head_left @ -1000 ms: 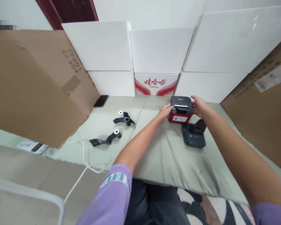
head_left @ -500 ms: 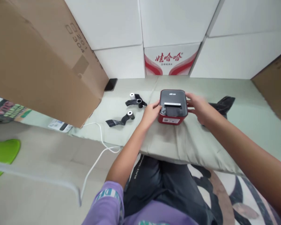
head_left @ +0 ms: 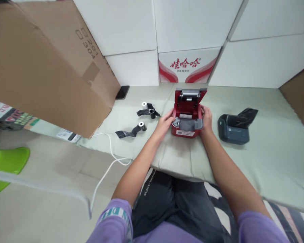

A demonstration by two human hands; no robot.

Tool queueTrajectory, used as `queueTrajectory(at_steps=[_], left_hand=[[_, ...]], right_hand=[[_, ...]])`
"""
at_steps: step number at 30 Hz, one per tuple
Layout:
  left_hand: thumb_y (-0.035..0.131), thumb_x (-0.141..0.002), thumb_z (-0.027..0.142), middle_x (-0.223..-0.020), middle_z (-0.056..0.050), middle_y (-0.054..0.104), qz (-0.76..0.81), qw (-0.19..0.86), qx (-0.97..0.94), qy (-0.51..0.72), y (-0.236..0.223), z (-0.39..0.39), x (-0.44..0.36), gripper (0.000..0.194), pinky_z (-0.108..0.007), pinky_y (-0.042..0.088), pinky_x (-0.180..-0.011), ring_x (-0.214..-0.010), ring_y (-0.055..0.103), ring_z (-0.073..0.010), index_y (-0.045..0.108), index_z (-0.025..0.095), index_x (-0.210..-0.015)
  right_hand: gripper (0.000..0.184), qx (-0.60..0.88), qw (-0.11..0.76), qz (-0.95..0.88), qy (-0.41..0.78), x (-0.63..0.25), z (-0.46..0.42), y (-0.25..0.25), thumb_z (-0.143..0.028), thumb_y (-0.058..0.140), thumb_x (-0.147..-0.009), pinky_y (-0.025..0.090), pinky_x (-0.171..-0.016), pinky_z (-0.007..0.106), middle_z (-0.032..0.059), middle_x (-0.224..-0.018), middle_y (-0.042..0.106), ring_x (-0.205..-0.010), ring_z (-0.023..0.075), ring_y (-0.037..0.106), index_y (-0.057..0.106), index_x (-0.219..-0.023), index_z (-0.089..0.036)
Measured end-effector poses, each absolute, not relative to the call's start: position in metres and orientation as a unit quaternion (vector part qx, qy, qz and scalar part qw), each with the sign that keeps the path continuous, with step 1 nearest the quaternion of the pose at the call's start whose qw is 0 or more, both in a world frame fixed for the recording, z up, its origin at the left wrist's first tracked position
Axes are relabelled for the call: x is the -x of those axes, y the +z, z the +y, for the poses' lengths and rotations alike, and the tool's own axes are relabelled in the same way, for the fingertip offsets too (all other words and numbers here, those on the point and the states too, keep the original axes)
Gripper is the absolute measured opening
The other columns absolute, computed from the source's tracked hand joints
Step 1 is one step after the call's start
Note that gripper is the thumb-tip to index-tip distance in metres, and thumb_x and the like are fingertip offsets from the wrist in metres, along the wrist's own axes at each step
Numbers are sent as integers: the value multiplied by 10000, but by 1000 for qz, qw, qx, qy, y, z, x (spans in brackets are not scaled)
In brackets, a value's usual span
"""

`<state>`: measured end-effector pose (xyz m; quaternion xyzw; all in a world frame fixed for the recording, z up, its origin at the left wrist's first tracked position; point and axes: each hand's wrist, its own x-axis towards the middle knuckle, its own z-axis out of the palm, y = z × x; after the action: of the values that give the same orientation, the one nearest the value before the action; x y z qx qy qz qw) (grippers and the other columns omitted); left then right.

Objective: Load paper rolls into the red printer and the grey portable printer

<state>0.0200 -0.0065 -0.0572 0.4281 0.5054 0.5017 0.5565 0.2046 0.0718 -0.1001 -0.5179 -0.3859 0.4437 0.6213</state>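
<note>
A red and dark grey receipt printer (head_left: 186,125) stands on the covered surface in front of me, its lid (head_left: 191,94) raised at the back. Dark paper or film lies over its front edge, and the inside is partly visible. My left hand (head_left: 164,123) is closed against its left side, thumb near the front corner. On the opposite side my right hand (head_left: 206,118) wraps round the edge, its fingers partly hidden. Left of the printer lie small rolls: a white one (head_left: 144,106), a black one (head_left: 152,114) and another (head_left: 142,126), with black strips trailing.
A dark device (head_left: 233,132) with a black strip sticking out sits at the right. White cartons (head_left: 131,69) line the back. A large cardboard box (head_left: 66,74) stands left, beside a phone (head_left: 122,92). A white cable (head_left: 109,143) hangs over the front edge.
The printer's lid has swung up and back, exposing the red inside. My right hand has moved slightly down along its right side, and the dark device at the right has come into full view.
</note>
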Motion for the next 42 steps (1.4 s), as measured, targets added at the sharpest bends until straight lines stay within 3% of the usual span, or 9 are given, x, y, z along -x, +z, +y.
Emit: queueTrajectory(at_steps=[5,9,15,19,21,23,28,33,42], left_hand=[[587,-816,131,-1302,-51,739,513,379,-587,499,-41,13,-15,409,-349,454,-1122,-1287,631,-236,781,222,-1164],[645,-772,115,-1023,-36,808,454,298,-794,274,-16,53,-31,289,-356,464,-1072,-1058,713,-244,830,265,-935],[812,-531,48,-689,-81,741,500,226,-826,129,3,83,-66,216,-390,440,-1074,-1023,715,-340,685,221,-505],[816,-669,196,-905,-51,787,472,216,-829,210,18,56,-38,214,-334,489,-1001,-1007,717,-277,816,246,-876],[761,-784,266,-1109,-53,776,481,226,-791,304,20,32,-8,403,-319,502,-979,-1040,705,-241,766,267,-1187],[697,-852,270,-1292,-62,721,528,209,-717,405,15,8,26,471,-308,519,-967,-1101,688,-222,684,274,-1323],[661,-835,221,-1198,-50,763,665,163,-567,458,-20,-23,85,378,-295,521,-998,-1137,704,-219,688,239,-1212],[677,-802,306,-1037,-23,801,778,143,-493,362,-36,-23,96,298,-351,490,-961,-1020,729,-238,692,278,-1099],[659,-795,338,-1108,-20,798,836,114,-484,233,-43,-14,100,197,-417,360,-1056,-1145,683,-280,711,313,-983]], right_hand=[[312,480,673,-395,401,-207,64,-114,-503,540,-872,528,-916,346,31,-1003,697,-992,194,654,637,-984,-228],[314,483,672,-394,399,-207,65,-113,-503,537,-851,534,-876,343,39,-970,680,-927,191,645,624,-958,-222],[355,492,666,-393,401,-208,68,-114,-536,551,-807,531,-841,339,37,-952,669,-894,190,633,610,-953,-218],[366,484,670,-397,400,-209,69,-118,-541,573,-788,509,-868,340,28,-944,663,-905,190,624,611,-952,-216],[344,482,671,-397,400,-209,69,-118,-520,576,-789,503,-871,341,28,-947,665,-903,190,619,614,-950,-218],[320,485,670,-396,399,-209,68,-117,-500,572,-794,504,-861,342,31,-946,667,-900,192,615,616,-946,-222],[286,499,666,-393,391,-209,68,-113,-471,561,-795,508,-874,344,38,-964,673,-923,197,615,620,-931,-226],[308,494,668,-400,387,-210,71,-117,-469,565,-775,491,-908,349,32,-956,667,-930,194,612,631,-935,-214],[302,501,660,-408,382,-211,69,-116,-475,571,-780,501,-867,345,34,-960,671,-933,198,616,617,-931,-218]])
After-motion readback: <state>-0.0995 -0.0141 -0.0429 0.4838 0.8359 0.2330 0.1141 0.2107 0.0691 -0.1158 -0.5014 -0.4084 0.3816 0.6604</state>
